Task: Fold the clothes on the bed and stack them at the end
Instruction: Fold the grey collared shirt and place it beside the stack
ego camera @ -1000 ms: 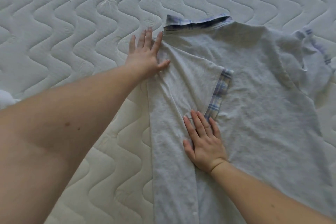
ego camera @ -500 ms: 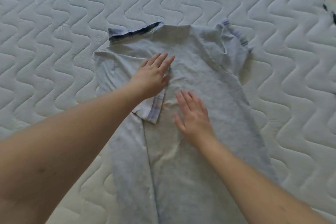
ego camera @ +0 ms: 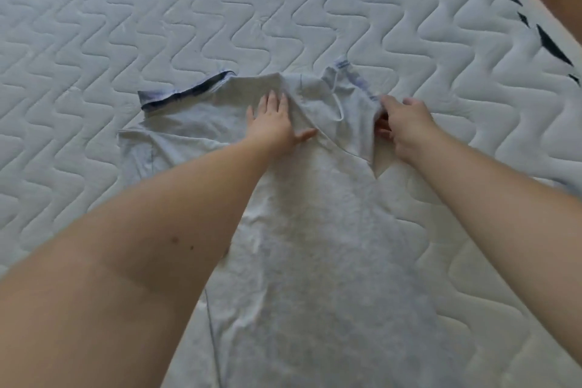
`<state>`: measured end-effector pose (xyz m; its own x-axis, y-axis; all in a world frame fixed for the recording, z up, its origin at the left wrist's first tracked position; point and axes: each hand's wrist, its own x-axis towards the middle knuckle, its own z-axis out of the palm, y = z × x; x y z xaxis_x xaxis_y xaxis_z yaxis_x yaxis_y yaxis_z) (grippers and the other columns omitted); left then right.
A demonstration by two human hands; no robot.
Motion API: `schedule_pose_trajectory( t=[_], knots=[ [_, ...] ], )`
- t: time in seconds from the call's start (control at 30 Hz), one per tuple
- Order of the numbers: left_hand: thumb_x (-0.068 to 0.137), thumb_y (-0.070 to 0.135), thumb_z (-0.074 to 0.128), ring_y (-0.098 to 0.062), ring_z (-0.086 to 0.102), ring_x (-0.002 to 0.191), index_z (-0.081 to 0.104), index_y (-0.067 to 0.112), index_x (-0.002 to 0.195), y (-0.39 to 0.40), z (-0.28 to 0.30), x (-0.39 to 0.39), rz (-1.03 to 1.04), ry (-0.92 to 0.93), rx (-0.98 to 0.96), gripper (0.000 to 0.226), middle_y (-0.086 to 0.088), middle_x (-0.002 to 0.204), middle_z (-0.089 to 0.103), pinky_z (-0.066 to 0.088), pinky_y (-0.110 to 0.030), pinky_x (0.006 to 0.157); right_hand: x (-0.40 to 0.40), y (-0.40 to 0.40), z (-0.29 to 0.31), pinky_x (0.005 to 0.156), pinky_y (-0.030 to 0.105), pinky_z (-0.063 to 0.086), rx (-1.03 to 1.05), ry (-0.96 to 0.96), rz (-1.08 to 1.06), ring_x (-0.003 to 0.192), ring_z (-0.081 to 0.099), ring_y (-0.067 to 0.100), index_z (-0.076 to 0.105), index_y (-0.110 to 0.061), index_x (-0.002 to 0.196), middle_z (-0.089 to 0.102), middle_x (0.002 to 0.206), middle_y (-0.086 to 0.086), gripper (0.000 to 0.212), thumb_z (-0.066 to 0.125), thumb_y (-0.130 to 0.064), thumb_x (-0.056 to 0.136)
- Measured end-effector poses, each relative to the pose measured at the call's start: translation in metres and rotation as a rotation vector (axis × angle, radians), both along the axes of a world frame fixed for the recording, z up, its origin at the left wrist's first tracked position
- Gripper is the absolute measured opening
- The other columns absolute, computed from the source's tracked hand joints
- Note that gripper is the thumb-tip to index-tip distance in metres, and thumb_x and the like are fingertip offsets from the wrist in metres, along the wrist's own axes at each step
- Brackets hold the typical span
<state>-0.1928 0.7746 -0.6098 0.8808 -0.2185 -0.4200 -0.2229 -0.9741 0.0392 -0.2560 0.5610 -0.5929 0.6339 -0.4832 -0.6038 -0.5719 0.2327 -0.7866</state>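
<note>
Both bare forearms reach forward from the lower corners of the view over a grey shirt that lies spread on a quilted white mattress, its collar at the far end. The left hand lies palm down on the upper middle of the shirt just below the neckline, fingers straight and close together, thumb splayed to the right; it presses flat on the cloth and grasps nothing. The right hand is at the shirt's right shoulder, wrist turned inward, fingers curled under and thumb on top, pinching the right sleeve, which stands raised and bunched off the mattress. The shirt's left side is folded inward, so its left edge runs straight. The mattress edge, with dark triangular marks, runs along the upper right.
</note>
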Motion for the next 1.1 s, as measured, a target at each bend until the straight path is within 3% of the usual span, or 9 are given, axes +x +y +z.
schedule_pose_trajectory(
  t=[0.1, 0.3, 0.4, 0.47, 0.6, 0.7, 0.8, 0.9, 1.1],
  knots=[
    [0.082, 0.078, 0.044, -0.025, -0.006, 0.151, -0.006, 0.029, 0.156, 0.010, 0.000, 0.015, -0.089, -0.025, -0.039, 0.102, -0.001, 0.164, -0.014, 0.004, -0.049, 0.120, 0.018, 0.003, -0.001, 0.095, 0.043, 0.053, 0.093, 0.004, 0.076, 0.105, 0.065, 0.026, 0.055, -0.005, 0.129, 0.063, 0.123, 0.013, 0.053, 0.077, -0.025, 0.084],
    [0.067, 0.085, 0.053, -0.026, -0.015, 0.150, -0.018, 0.041, 0.151, 0.010, 0.000, 0.035, -0.120, 0.037, 0.025, 0.118, 0.002, 0.162, -0.021, 0.006, -0.062, 0.116, 0.008, -0.024, 0.001, 0.059, 0.012, 0.049, -0.188, -0.170, -0.025, 0.072, 0.058, 0.008, 0.061, -0.010, 0.119, 0.063, 0.091, 0.001, 0.031, 0.067, -0.005, 0.089],
    [0.066, 0.084, 0.057, -0.026, -0.019, 0.148, -0.023, 0.039, 0.150, 0.014, -0.001, 0.037, -0.132, -0.022, 0.014, 0.124, -0.004, 0.161, -0.023, -0.006, -0.059, 0.117, -0.019, -0.048, -0.003, 0.074, 0.014, 0.051, -0.263, -0.164, -0.040, 0.082, 0.059, 0.009, 0.060, -0.005, 0.121, 0.063, 0.097, 0.004, 0.030, 0.061, 0.000, 0.092],
    [0.076, 0.082, 0.047, -0.025, -0.016, 0.149, -0.018, 0.036, 0.152, 0.018, -0.001, 0.045, -0.144, -0.076, 0.019, 0.110, -0.004, 0.163, -0.016, -0.011, -0.057, 0.117, -0.034, -0.057, -0.009, 0.075, 0.013, 0.048, -0.302, -0.102, 0.041, 0.086, 0.057, 0.012, 0.060, -0.003, 0.124, 0.061, 0.103, 0.007, 0.033, 0.060, 0.003, 0.091],
    [0.100, 0.058, 0.025, -0.027, 0.031, 0.142, 0.034, 0.026, 0.148, 0.022, 0.011, 0.070, -0.076, -0.158, -0.073, 0.058, -0.008, 0.149, 0.042, -0.007, -0.054, 0.117, -0.022, -0.057, -0.006, 0.071, 0.013, 0.045, -0.316, -0.076, 0.108, 0.089, 0.057, 0.011, 0.059, -0.012, 0.128, 0.062, 0.102, 0.001, 0.039, 0.065, -0.017, 0.090],
    [0.102, 0.041, 0.037, -0.030, 0.052, 0.119, 0.057, 0.024, 0.128, 0.020, 0.020, 0.088, -0.112, -0.179, -0.015, 0.036, -0.007, 0.125, 0.058, 0.014, -0.049, 0.114, 0.011, -0.048, 0.000, 0.099, 0.029, 0.046, -0.336, -0.043, 0.194, 0.113, 0.057, 0.018, 0.049, -0.019, 0.140, 0.058, 0.129, 0.004, 0.056, 0.065, -0.037, 0.090],
    [0.094, 0.038, 0.056, -0.033, 0.053, 0.113, 0.060, 0.021, 0.125, 0.017, 0.025, 0.097, -0.118, -0.097, -0.025, 0.036, -0.010, 0.122, 0.057, 0.042, -0.041, 0.092, 0.050, -0.037, 0.006, 0.103, 0.029, 0.038, -0.390, -0.020, 0.364, 0.128, 0.050, 0.023, 0.041, -0.015, 0.146, 0.050, 0.144, 0.007, 0.070, 0.065, -0.048, 0.089],
    [0.086, 0.033, 0.066, -0.032, 0.053, 0.106, 0.059, 0.019, 0.121, 0.016, 0.023, 0.098, -0.166, -0.063, -0.035, 0.038, -0.009, 0.116, 0.056, 0.044, -0.036, 0.082, 0.077, -0.031, 0.010, 0.103, 0.034, 0.044, -0.387, 0.060, 0.466, 0.126, 0.052, 0.026, 0.045, -0.011, 0.143, 0.051, 0.142, 0.009, 0.080, 0.073, -0.053, 0.081],
    [0.087, 0.012, 0.062, -0.023, 0.050, 0.084, 0.049, 0.019, 0.097, 0.021, 0.026, 0.108, -0.130, -0.034, -0.270, 0.018, -0.006, 0.100, 0.061, 0.037, -0.031, 0.070, 0.084, -0.047, 0.009, 0.086, 0.029, 0.048, -0.462, 0.012, 0.456, 0.094, 0.061, 0.019, 0.066, -0.011, 0.111, 0.066, 0.109, 0.006, 0.036, 0.078, -0.029, 0.082]
  ],
)
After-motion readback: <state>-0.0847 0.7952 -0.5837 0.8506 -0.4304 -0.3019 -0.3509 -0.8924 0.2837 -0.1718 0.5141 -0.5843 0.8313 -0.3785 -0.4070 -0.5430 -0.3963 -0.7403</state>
